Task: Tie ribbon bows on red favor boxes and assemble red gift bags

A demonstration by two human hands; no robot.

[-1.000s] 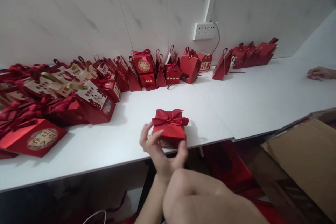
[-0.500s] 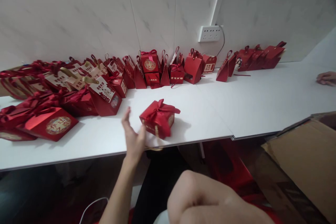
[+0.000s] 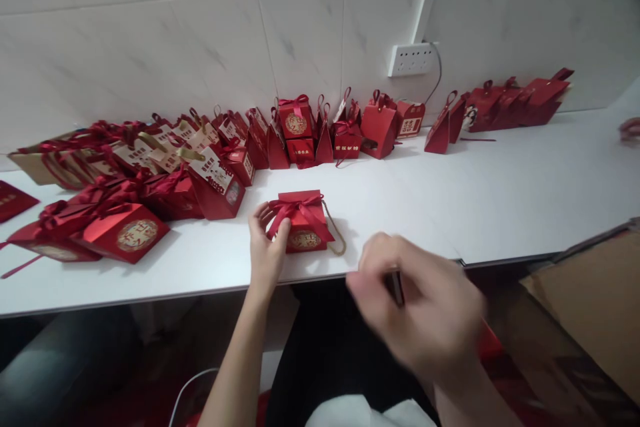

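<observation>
A red gift box (image 3: 306, 244) with a satin ribbon bow and a round gold emblem on its front stands upright on the white table. My left hand (image 3: 267, 240) grips its left side, the thumb over the ribbon at the front and the fingers round the side. A twisted gold cord handle (image 3: 336, 230) hangs in a loop at the box's right. Closer to the camera, my right hand (image 3: 417, 300) is raised in front of the table edge, apart from the box. Its fingers are curled but smeared by motion, so whether they hold anything cannot be seen.
Several red boxes with bows and tags (image 3: 127, 230) crowd the table's left side. A row of small red boxes (image 3: 345, 140) lines the wall, below a power strip (image 3: 413, 59). Another person's hand (image 3: 630, 130) shows at the far right, above an open cardboard box (image 3: 595, 287).
The gift box has turned so its emblem faces me, and my left hand has closed on its left side. My right hand has come into view. The camera view has shifted slightly.
</observation>
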